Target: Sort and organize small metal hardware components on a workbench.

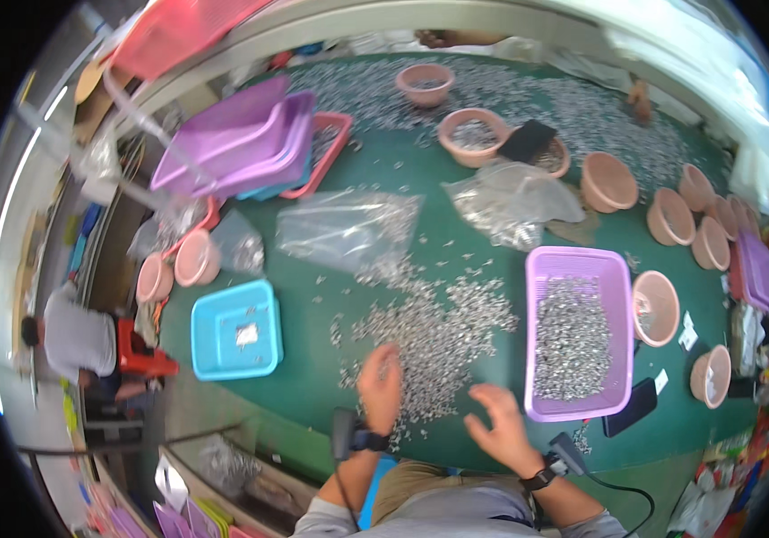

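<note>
A heap of small silvery metal parts [429, 345] is spread over the green tabletop in front of me. At its near left edge is my left hand [379, 391], seen side-on, its fingers extended and slightly bent beside the parts; nothing shows in it. To the right of the heap's near end, my right hand [499, 427] is open, thumb and fingers apart, with nothing in it. Just beyond that hand stands a purple basket [534, 336] filled with more of the same silvery parts. A clear plastic bag [339, 229] lies at the far end of the heap, some parts by its mouth.
A blue basin [209, 359] with a small white packet stands at left. Stacked purple trays [223, 148] are behind it. Pink bowls [656, 309] line the right side, near a dark phone [631, 408]. Farther back lies another bag [514, 202]. A person [79, 336] sits at far left.
</note>
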A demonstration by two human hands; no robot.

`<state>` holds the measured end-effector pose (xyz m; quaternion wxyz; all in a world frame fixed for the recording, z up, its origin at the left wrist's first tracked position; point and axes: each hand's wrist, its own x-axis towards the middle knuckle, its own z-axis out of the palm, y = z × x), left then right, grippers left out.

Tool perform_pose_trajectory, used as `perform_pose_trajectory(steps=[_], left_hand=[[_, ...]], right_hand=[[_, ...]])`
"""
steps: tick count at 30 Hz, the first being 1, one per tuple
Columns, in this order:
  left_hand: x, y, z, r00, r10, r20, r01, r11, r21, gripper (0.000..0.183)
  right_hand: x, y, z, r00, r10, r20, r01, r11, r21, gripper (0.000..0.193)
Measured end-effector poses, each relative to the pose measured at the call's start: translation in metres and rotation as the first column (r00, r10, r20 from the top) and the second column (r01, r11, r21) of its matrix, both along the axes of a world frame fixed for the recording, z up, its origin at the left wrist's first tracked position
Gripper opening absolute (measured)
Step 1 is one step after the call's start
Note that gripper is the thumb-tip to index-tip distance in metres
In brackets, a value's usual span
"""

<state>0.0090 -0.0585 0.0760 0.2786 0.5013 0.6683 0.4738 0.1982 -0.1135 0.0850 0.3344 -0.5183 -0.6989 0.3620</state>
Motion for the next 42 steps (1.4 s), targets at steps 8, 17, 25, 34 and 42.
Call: perform_pose_trajectory(steps=[8, 17, 25, 34, 42], left_hand=[[-0.079, -0.158, -0.054, 0.687, -0.508, -0.519, 0.314, 0.853, -0.418, 0.082], [-0.065, -0.082, -0.097, 0.741, -0.341, -0.579, 0.192, 0.933, -0.303, 0.095], [-0.024, -0.044, -0.088, 0.943, -0.030, -0.332, -0.012, 0.992, -0.124, 0.063], [-0.006, -0.016, -0.084, 0.994, -0.028, -0.108, 0.015, 0.992, -0.122, 0.045], [-0.037, -0.014, -0.090, 0.977, -0.065, -0.205, 0.061, 0.998, -0.024, 0.055]], right_hand=[[-0.054, -0.033, -0.064, 0.822, 0.471, 0.319, -0.461, 0.880, -0.113, 0.066], [-0.068, 0.027, -0.068, 0.896, 0.251, 0.365, -0.273, 0.962, 0.008, 0.071], [-0.104, 0.054, -0.094, 0.925, -0.294, 0.243, 0.287, 0.956, 0.063, 0.037], [-0.112, 0.057, -0.104, 0.853, -0.513, -0.100, 0.490, 0.851, -0.187, 0.028], [-0.086, 0.057, -0.086, 0.857, -0.384, 0.344, 0.357, 0.923, 0.141, 0.026]])
